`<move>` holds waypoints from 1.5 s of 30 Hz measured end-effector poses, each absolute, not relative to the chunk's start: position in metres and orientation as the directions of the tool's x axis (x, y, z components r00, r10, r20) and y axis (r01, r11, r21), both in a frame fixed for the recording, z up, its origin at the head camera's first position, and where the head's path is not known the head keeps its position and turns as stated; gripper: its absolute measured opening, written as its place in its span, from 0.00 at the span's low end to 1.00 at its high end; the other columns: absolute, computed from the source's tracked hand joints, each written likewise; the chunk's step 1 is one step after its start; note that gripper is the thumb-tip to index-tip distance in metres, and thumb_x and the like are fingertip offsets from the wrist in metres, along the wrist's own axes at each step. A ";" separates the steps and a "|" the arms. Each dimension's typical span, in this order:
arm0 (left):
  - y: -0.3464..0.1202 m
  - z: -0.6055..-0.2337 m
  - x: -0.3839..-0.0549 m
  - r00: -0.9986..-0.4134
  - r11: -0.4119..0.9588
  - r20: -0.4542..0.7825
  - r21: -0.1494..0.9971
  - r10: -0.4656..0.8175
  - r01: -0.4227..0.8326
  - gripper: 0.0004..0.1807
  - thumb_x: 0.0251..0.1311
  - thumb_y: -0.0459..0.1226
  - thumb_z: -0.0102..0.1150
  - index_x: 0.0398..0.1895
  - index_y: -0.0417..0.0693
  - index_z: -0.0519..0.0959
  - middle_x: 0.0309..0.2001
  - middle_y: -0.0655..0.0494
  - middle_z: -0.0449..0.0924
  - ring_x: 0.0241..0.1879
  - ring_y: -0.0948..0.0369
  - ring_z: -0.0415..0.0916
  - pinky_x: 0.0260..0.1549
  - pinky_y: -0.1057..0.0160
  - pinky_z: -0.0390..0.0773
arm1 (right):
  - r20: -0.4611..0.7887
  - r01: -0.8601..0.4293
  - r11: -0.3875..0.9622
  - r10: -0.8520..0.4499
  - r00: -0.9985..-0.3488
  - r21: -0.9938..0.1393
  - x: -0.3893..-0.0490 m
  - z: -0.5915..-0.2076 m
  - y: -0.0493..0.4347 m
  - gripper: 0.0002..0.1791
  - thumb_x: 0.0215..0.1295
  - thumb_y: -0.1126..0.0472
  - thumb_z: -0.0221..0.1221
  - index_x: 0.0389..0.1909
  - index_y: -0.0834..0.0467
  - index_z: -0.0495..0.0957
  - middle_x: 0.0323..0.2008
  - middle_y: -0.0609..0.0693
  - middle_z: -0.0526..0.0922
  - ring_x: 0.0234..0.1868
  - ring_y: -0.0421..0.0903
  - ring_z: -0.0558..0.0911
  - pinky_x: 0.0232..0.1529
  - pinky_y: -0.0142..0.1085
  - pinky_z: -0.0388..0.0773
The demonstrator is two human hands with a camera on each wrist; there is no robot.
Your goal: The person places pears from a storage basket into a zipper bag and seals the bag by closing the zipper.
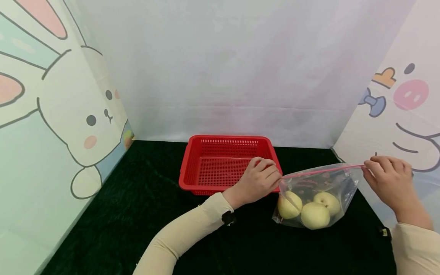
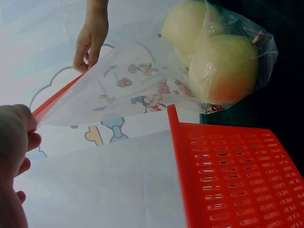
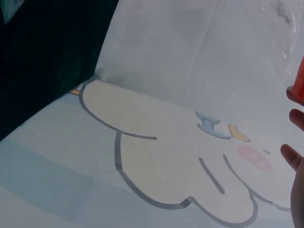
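Observation:
A clear zip bag (image 1: 326, 183) with a red zip strip along its top hangs between my two hands. Inside it sit three pale yellow-green pears (image 1: 315, 215); in the left wrist view one pear (image 2: 223, 71) shows a reddish blush and a short stem. My left hand (image 1: 258, 179) pinches the left end of the strip, in front of the basket's right side. At the strip's right end, my right hand (image 1: 390, 181) pinches the other corner. The strip is stretched nearly straight between them. Small coloured prints show on the bag's film.
A red perforated plastic basket (image 1: 220, 170) stands at the back of the dark green cloth (image 1: 137, 214), just left of the bag. Pale fabric walls (image 1: 240, 68) with cartoon animals enclose the table at the back and both sides.

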State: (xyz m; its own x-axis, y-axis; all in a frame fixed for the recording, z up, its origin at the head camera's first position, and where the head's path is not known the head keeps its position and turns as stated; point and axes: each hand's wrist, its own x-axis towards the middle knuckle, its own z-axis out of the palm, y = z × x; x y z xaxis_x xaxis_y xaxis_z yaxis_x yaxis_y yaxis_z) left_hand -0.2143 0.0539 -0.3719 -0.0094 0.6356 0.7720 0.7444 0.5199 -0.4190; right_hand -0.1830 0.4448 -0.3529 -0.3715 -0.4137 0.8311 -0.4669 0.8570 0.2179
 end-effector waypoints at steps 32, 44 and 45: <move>0.067 -0.360 -0.199 -0.630 -0.137 0.310 0.942 0.712 0.307 0.09 0.78 0.33 0.40 0.51 0.36 0.67 0.36 0.48 0.74 0.32 0.69 0.75 0.39 0.70 0.79 | 0.575 -0.503 0.290 0.528 -0.625 -0.814 -0.150 -0.350 0.413 0.10 0.73 0.65 0.53 0.52 0.62 0.73 0.31 0.45 0.78 0.27 0.33 0.80 0.28 0.19 0.75; 0.078 -0.381 -0.243 -0.803 -0.281 0.005 0.938 0.596 -0.203 0.06 0.77 0.33 0.44 0.41 0.46 0.72 0.47 0.37 0.83 0.47 0.45 0.83 0.40 0.53 0.83 | 0.296 -0.322 0.017 0.441 -0.847 -0.947 -0.184 -0.359 0.409 0.06 0.72 0.58 0.56 0.45 0.50 0.71 0.27 0.44 0.78 0.18 0.36 0.79 0.18 0.25 0.76; 0.078 -0.382 -0.247 -0.804 -0.288 0.005 0.935 0.595 -0.207 0.06 0.77 0.34 0.43 0.41 0.47 0.72 0.48 0.36 0.83 0.48 0.45 0.83 0.40 0.53 0.83 | 0.278 -0.302 0.021 0.456 -0.845 -0.953 -0.189 -0.359 0.408 0.06 0.72 0.57 0.56 0.45 0.49 0.71 0.27 0.44 0.77 0.18 0.36 0.79 0.18 0.25 0.76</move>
State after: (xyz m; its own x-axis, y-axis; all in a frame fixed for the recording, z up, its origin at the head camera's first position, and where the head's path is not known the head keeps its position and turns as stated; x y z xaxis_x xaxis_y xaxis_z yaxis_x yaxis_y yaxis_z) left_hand -0.2470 0.0784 -0.3822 -0.8040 0.5947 0.0049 -0.2073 -0.2881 0.9349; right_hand -0.1893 0.4076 -0.3594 -0.8454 0.4562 0.2777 -0.3018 0.0208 -0.9531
